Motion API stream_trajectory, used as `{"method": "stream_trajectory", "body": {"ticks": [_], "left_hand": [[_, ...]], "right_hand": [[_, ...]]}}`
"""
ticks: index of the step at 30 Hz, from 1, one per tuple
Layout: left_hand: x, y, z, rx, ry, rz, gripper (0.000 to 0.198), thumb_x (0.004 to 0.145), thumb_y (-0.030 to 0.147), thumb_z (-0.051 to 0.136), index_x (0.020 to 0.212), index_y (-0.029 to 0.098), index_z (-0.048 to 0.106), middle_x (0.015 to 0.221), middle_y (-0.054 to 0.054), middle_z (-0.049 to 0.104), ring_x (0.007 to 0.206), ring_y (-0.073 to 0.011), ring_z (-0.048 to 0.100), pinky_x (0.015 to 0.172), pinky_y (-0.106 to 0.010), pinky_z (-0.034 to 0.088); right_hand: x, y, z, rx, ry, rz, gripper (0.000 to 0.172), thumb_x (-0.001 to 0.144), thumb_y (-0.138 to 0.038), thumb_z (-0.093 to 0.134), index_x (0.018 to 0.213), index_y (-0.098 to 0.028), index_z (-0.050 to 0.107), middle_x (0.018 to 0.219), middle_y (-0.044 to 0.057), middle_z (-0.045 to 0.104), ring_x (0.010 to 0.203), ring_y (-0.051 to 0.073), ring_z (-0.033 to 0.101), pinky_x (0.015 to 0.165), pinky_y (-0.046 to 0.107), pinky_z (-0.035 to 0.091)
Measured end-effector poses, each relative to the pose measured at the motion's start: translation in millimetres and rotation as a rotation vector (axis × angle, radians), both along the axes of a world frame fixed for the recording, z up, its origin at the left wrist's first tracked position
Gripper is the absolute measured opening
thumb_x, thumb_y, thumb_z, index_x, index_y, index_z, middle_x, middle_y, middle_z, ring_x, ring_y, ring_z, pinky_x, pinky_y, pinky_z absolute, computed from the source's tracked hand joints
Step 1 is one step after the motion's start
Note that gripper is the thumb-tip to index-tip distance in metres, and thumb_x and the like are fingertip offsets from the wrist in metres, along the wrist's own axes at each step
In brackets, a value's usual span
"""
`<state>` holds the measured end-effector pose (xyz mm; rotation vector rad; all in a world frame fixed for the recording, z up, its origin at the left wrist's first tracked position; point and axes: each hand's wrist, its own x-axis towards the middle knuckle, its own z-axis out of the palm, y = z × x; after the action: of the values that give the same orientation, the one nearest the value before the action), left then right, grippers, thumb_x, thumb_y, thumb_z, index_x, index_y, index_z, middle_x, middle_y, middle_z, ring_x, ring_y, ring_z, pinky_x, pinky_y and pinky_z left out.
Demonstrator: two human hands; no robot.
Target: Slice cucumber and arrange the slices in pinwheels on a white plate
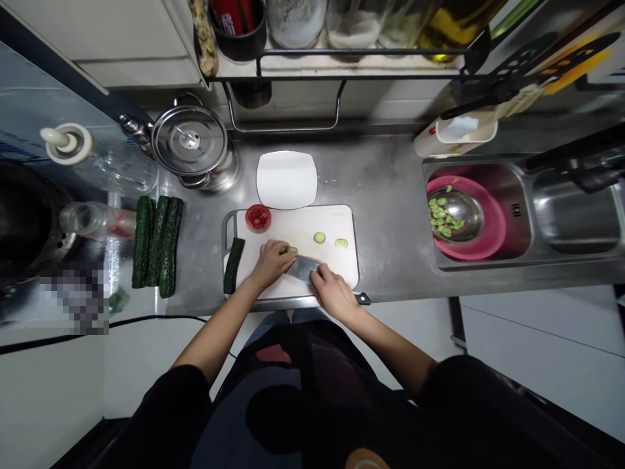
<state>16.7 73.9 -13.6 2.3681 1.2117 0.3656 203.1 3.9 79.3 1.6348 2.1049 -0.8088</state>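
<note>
A white cutting board [336, 221] lies on the steel counter in front of me. My left hand [270, 262] is curled over a short piece of cucumber [290, 250] on the board. My right hand [332, 292] grips a broad knife [303, 266], its blade standing against the cucumber piece. Two cucumber slices [319, 238] lie to the right on the board. Half a tomato [258, 217] sits at the board's back left corner, and a cucumber half [233, 265] lies along its left edge.
A white plate [286, 179] sits behind the board, a lidded steel pot [191, 144] to its left. Three whole cucumbers [157, 241] lie at the left. The sink [561, 215] at right holds a pink basin [493, 228] with a steel bowl of cucumber slices [445, 218].
</note>
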Motion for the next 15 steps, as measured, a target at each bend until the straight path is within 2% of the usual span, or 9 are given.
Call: {"method": "stream_trajectory", "body": {"ticks": [6, 9, 12, 15], "left_hand": [[2, 4, -7.6, -0.032, -0.007, 0.083, 0.016, 0.088, 0.033, 0.060, 0.096, 0.030, 0.073, 0.106, -0.008, 0.062, 0.100, -0.0245, 0.051, 0.082, -0.041, 0.044], [-2, 5, -11.8, -0.045, -0.079, 0.143, 0.016, 0.087, 0.031, 0.060, 0.095, 0.027, 0.073, 0.105, -0.008, 0.061, 0.099, -0.0235, 0.054, 0.084, -0.041, 0.048], [-9, 0, -16.2, -0.048, -0.183, 0.290, 0.024, 0.089, 0.029, 0.055, 0.108, 0.023, 0.068, 0.107, -0.009, 0.061, 0.101, -0.0221, 0.058, 0.089, -0.040, 0.052], [-12, -13, -21.0, -0.046, -0.204, 0.388, 0.038, 0.087, 0.033, 0.058, 0.123, 0.019, 0.060, 0.116, -0.012, 0.060, 0.108, -0.0250, 0.059, 0.094, -0.043, 0.052]], "right_hand": [[18, -17, 12.0, -0.039, 0.038, -0.117, 0.026, 0.092, -0.017, 0.040, 0.110, -0.018, 0.059, 0.116, 0.012, 0.051, 0.078, 0.016, 0.059, 0.073, 0.030, 0.044], [38, -30, 12.4, -0.038, 0.210, -0.254, 0.023, 0.087, -0.019, 0.045, 0.104, -0.019, 0.061, 0.114, 0.010, 0.053, 0.071, 0.013, 0.058, 0.070, 0.029, 0.046], [59, -38, 2.9, -0.033, 0.494, -0.537, 0.015, 0.084, -0.023, 0.044, 0.086, -0.019, 0.059, 0.085, 0.004, 0.060, 0.066, 0.013, 0.058, 0.065, 0.027, 0.045], [67, -40, -15.9, -0.225, 0.726, -0.858, 0.020, 0.082, -0.039, 0.045, 0.073, -0.022, 0.050, 0.052, -0.006, 0.048, 0.041, 0.011, 0.047, 0.048, 0.025, 0.036]]}}
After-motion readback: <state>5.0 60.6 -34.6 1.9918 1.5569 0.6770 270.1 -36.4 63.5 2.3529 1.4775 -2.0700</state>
